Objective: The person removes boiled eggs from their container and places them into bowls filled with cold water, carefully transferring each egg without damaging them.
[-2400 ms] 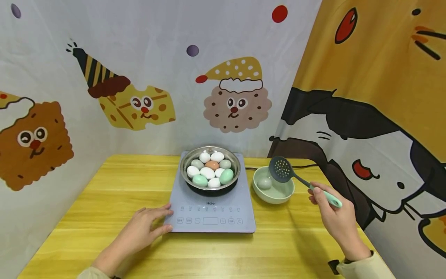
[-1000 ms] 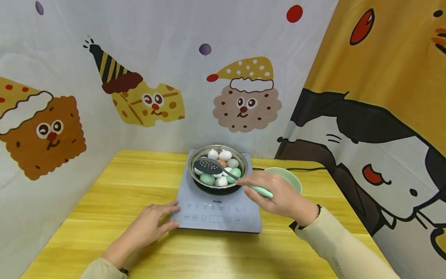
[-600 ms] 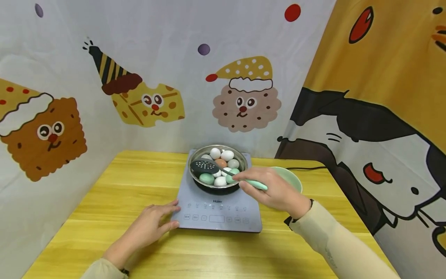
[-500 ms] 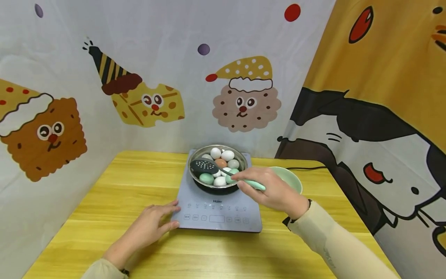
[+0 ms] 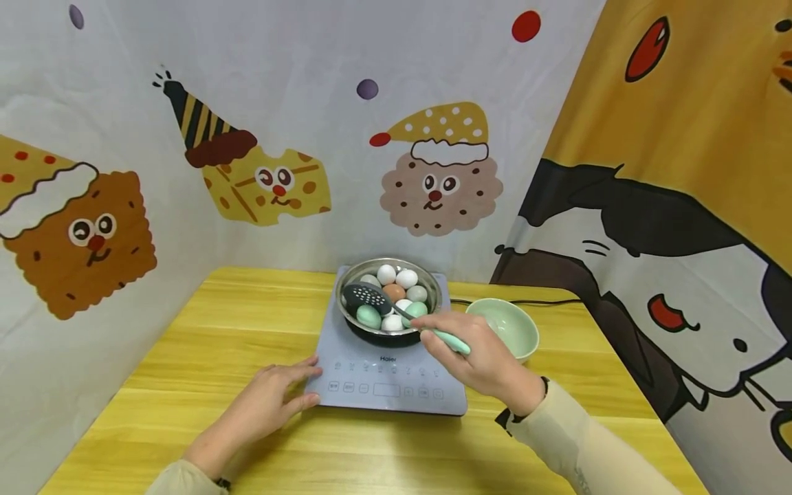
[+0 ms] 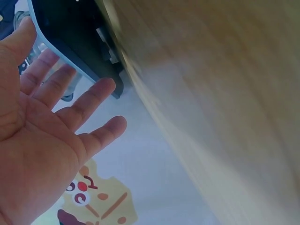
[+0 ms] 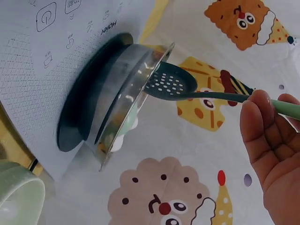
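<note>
A steel pan [image 5: 433, 280] full of white, green, grey and brown eggs [image 5: 394, 293] sits on a flat induction cooktop [image 5: 346, 375]. My right hand [image 5: 481, 352] pinches the mint handle of a dark perforated skimmer [image 5: 366, 297], whose head dips into the pan's left side among the eggs. In the right wrist view the skimmer head [image 7: 169, 80] overlaps the pan's rim, and thumb and fingers hold its handle [image 7: 287, 108]. My left hand [image 5: 262, 399] touches the cooktop's left edge with extended fingers. The left wrist view shows those fingers [image 6: 91, 101] spread along the edge.
A pale green bowl [image 5: 522, 333] stands right of the cooktop, partly behind my right hand. A black cord [image 5: 551, 302] runs along the back of the wooden table [image 5: 204, 330]. Cartoon-printed cloth [image 5: 278, 69] hangs close behind and at both sides.
The right hand has carried the skimmer leftward from over the green bowl into the pan, where some eggs have shifted slightly. The left hand stays at the cooktop's edge.
</note>
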The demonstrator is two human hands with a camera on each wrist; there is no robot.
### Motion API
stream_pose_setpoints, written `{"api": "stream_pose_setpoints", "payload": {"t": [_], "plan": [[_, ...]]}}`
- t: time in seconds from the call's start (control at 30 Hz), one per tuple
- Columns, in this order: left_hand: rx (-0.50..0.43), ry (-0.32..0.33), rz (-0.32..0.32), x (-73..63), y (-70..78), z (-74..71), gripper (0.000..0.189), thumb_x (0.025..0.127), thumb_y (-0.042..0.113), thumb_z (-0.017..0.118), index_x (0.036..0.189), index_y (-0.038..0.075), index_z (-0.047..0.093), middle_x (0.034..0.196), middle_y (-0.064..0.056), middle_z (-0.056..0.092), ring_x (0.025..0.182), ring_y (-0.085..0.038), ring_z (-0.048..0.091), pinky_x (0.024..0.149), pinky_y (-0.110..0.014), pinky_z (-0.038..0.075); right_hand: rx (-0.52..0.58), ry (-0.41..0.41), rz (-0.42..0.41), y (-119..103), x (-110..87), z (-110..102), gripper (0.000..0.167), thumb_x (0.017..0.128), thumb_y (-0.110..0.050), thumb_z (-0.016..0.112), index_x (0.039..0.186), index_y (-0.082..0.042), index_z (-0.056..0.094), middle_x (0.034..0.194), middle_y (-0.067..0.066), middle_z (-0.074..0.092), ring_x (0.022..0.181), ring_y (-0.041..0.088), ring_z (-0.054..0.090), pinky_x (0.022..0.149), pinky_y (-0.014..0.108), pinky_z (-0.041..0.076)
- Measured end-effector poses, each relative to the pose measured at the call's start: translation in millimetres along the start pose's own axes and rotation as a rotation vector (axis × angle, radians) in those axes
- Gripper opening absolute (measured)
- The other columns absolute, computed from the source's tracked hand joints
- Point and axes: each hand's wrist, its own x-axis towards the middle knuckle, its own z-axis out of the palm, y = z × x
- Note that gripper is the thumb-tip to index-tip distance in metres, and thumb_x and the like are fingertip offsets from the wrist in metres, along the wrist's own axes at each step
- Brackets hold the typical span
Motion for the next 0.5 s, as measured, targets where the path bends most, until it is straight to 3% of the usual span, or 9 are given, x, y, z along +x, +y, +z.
{"api": "stream_pose_setpoints", "payload": {"t": [0.23, 0.37, 0.5], "plan": [[0.012, 0.013, 0.015, -0.4, -0.4, -0.8, 0.050, 0.097, 0.034, 0.079, 0.141, 0.013, 0.070, 0.156, -0.008, 0.060, 0.137, -0.041, 0.064, 0.116, -0.066, 0.048, 0.213, 0.106, 0.162, 4.2, -8.1, 4.3, 0.026, 0.106, 0.000, 0.058, 0.125, 0.000, 0.076, 0.108, 0.010, 0.082, 0.088, 0.007, 0.076, 0.079, 0.030, 0.068], [0.012, 0.004, 0.016, 0.0, -1.5, 0.3, 0.051, 0.098, 0.037, 0.078, 0.142, 0.014, 0.069, 0.158, -0.007, 0.059, 0.138, -0.042, 0.063, 0.117, -0.066, 0.048, 0.336, 0.161, 0.227, 9.2, -17.3, 2.8, 0.026, 0.107, 0.004, 0.056, 0.125, 0.004, 0.074, 0.113, 0.020, 0.081, 0.094, 0.008, 0.079, 0.083, 0.032, 0.069], [0.001, 0.000, 0.010, 0.1, -2.4, 0.5, 0.051, 0.098, 0.037, 0.078, 0.142, 0.014, 0.069, 0.158, -0.007, 0.059, 0.140, -0.041, 0.062, 0.117, -0.066, 0.048, 0.391, 0.179, 0.259, 17.8, -24.9, -3.1, 0.027, 0.108, 0.003, 0.053, 0.125, 0.006, 0.074, 0.104, 0.010, 0.083, 0.090, 0.010, 0.079, 0.083, 0.029, 0.068]]}}
